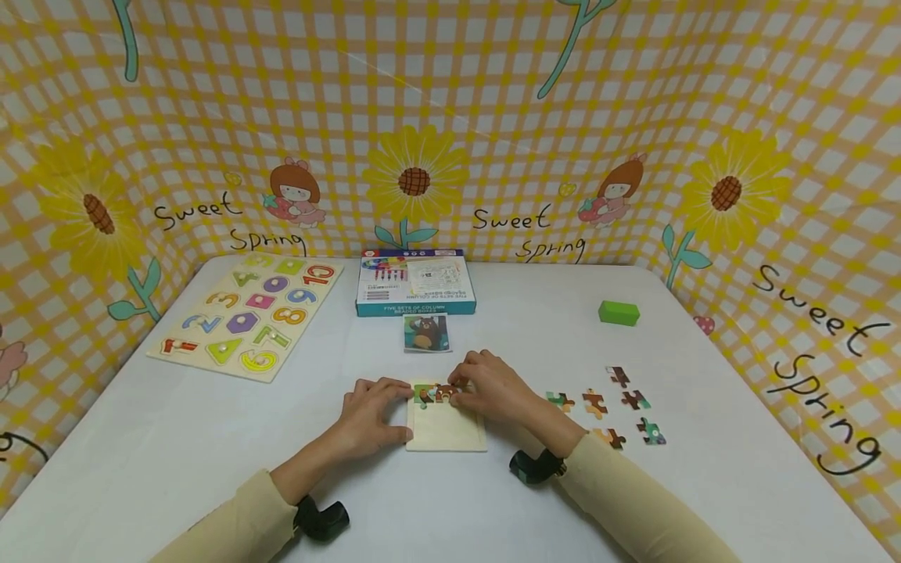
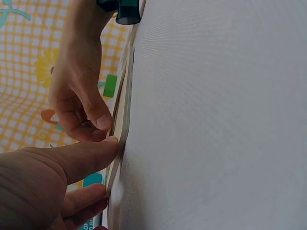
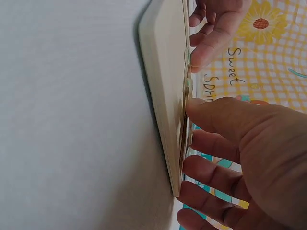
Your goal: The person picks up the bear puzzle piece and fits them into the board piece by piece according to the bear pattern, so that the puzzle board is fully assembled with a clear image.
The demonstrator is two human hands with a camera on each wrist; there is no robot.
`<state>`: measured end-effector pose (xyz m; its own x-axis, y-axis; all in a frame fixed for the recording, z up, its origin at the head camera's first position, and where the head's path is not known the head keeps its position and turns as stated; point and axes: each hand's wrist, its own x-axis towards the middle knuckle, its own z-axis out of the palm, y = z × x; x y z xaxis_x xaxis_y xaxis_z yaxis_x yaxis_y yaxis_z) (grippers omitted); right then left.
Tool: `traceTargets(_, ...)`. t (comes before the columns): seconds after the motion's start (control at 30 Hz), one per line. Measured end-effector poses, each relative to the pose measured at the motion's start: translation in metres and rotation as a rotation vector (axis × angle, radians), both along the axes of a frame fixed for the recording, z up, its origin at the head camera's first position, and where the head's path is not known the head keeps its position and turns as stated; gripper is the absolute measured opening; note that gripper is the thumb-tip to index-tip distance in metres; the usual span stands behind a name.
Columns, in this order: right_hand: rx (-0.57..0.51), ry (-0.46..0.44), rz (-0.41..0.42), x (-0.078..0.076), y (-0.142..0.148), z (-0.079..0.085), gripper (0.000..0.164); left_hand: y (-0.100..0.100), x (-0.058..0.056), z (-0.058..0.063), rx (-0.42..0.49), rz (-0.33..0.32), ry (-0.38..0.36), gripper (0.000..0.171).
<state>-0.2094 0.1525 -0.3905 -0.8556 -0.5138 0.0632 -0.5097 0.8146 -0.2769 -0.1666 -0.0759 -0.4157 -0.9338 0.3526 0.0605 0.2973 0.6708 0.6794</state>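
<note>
A pale wooden puzzle board lies flat in front of me, with joined bear pieces along its far edge. My left hand rests at the board's left side; its thumb and extended fingers touch the edge in the left wrist view. Over the far right corner, my right hand pinches a jigsaw piece between thumb and index finger, against the row. Its fingers partly hide that piece. To the right lie several loose jigsaw pieces, brown and green. Beyond the board is a bear picture card.
A flat boxed toy set lies at the back, behind the card. The wooden number board occupies the back left. A green block sits at the back right. Checked cloth walls surround the white table.
</note>
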Motion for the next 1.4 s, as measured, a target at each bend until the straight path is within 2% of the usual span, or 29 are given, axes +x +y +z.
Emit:
traceTargets(0.4, 0.008, 0.018, 0.018, 0.000, -0.001, 0.000, 0.021, -0.001, -0.002, -0.002, -0.017, 0.001, -0.002, 0.052)
traceTargets(0.8, 0.035, 0.017, -0.005, -0.002, -0.003, -0.002, 0.022, 0.001, -0.002, 0.000, -0.038, -0.008, 0.017, 0.053)
traceTargets(1.0, 0.045, 0.018, 0.008, 0.000, -0.002, -0.001, 0.023, 0.002, -0.004, 0.003, -0.067, -0.008, 0.018, 0.050)
traceTargets(1.23, 0.044, 0.056, 0.027, -0.001, -0.001, -0.002, 0.023, 0.013, -0.018, 0.009, -0.094, 0.033, 0.076, 0.037)
traceTargets(1.4, 0.035, 0.054, 0.026, 0.000, -0.002, 0.000, 0.021, 0.025, -0.031, 0.009, -0.081, 0.013, 0.130, 0.026)
